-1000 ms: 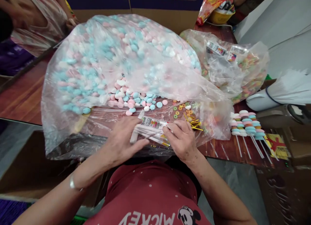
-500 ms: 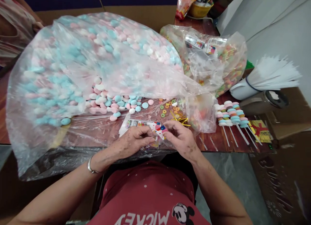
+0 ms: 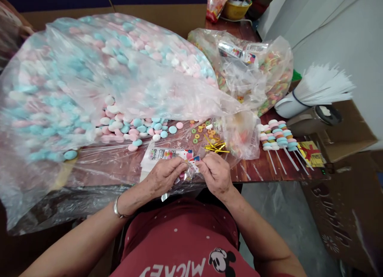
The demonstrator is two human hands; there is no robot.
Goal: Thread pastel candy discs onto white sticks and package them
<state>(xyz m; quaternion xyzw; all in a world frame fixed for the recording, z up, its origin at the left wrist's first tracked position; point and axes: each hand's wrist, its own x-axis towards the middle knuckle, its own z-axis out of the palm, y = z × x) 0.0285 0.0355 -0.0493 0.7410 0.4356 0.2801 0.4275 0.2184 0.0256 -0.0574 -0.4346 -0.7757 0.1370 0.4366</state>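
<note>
My left hand point(image 3: 163, 176) and my right hand point(image 3: 218, 175) meet close together at the table's front edge. Both are closed on a small clear plastic bag point(image 3: 194, 161) with a colourful print, pinched by thumbs and curled fingers. Shiny film from it hangs below my left hand. Behind that hand lie flat printed plastic bags point(image 3: 167, 154). Gold twist ties point(image 3: 218, 146) are scattered just beyond my right hand, near loose ring-shaped candies point(image 3: 196, 131). Pink, white and blue round candies point(image 3: 137, 127) spill from a large clear sack point(image 3: 119, 77).
Candy skewers point(image 3: 279, 136) on white sticks lie at the right, by a yellow card point(image 3: 311, 153). Behind them are a white mug point(image 3: 289, 105) of white sticks and a dark-lidded cup point(image 3: 311, 121). Another clear sack point(image 3: 272, 69) holds ring candies. A cardboard box point(image 3: 356, 129) stands right.
My right hand has curled tighter, and both hands now grip the small bag in closed fingers. Shiny film shows below my left hand. The whole view has shifted slightly.
</note>
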